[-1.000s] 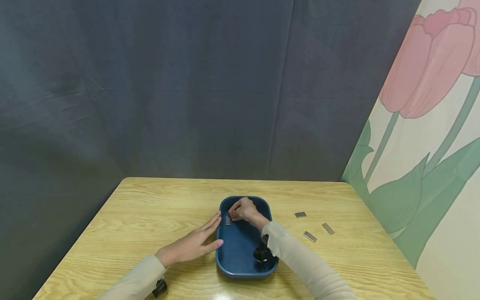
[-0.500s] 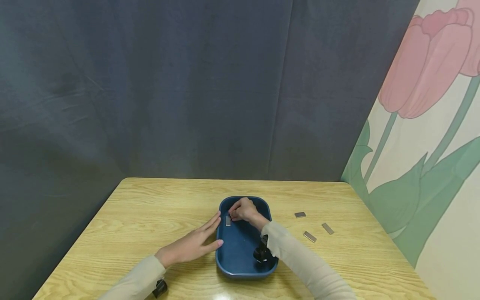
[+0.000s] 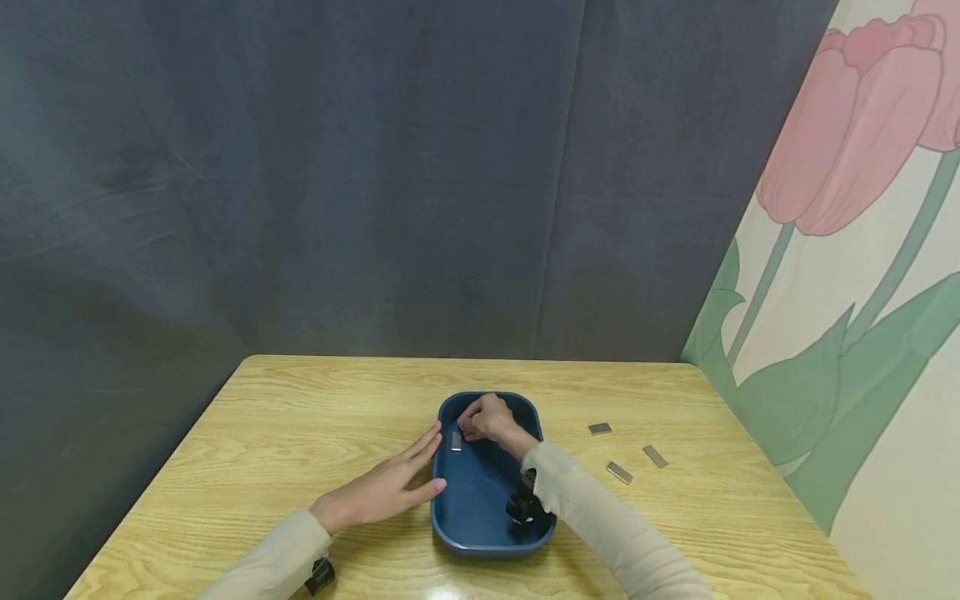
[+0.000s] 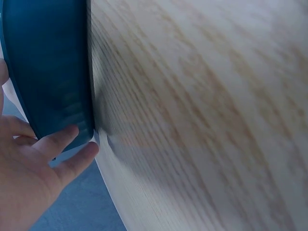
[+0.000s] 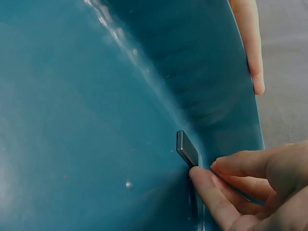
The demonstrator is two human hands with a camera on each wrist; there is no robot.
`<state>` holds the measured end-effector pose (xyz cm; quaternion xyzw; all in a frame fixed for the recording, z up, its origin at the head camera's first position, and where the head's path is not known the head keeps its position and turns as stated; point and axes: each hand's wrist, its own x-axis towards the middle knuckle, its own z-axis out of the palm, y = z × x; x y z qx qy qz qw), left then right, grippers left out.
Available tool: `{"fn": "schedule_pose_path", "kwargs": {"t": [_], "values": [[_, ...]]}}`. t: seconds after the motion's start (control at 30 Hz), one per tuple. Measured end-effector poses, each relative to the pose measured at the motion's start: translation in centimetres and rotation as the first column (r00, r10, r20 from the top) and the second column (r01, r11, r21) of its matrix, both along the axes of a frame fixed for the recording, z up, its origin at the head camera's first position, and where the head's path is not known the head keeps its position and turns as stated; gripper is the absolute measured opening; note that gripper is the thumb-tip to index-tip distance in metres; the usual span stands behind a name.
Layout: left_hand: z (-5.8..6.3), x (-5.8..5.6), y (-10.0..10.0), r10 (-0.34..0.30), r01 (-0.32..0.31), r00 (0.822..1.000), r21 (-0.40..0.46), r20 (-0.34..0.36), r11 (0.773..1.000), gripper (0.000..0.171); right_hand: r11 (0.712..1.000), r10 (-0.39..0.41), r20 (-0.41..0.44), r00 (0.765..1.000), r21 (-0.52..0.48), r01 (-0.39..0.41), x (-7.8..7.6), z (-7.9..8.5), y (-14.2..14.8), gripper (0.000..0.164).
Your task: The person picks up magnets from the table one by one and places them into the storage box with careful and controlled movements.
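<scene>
A blue rectangular tub (image 3: 487, 500) stands on the wooden table. Inside it, near the far left corner, is a small flat grey rectangular block (image 3: 456, 441). My right hand (image 3: 491, 418) reaches into the tub and pinches the end of this block between thumb and fingertips. In the right wrist view the near end of the grey block (image 5: 187, 148) disappears behind the thumb; the rest sticks out beyond it. My left hand (image 3: 386, 490) lies along the tub's left side with spread, straight fingers touching the wall. The left wrist view shows these fingers (image 4: 57, 142) against the outer wall.
To the right of the tub, three similar grey blocks lie apart on the table (image 3: 337, 400): one farther back (image 3: 600, 429), one nearer (image 3: 619, 472), one farthest right (image 3: 656, 457). A dark curtain (image 3: 375, 183) hangs behind; a tulip-painted wall (image 3: 840, 333) borders the right side.
</scene>
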<state>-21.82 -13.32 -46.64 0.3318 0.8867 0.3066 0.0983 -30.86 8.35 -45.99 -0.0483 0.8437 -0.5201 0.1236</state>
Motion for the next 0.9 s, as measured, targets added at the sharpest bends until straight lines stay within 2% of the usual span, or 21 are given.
{"fn": "schedule_pose_path", "kwargs": {"t": [0.53,0.9], "values": [[0.06,-0.14,-0.07,0.015,-0.015,1.0,-0.012,-0.012,1.0,0.081,0.999,0.042,0.007,0.999,-0.005,-0.042,0.07,0.48,-0.09,0.012],[-0.43,-0.01,0.34,0.017,-0.017,1.0,0.022,0.011,1.0,0.073,0.999,0.034,0.0,0.999,-0.001,-0.034,0.33,0.89,-0.13,0.012]]}}
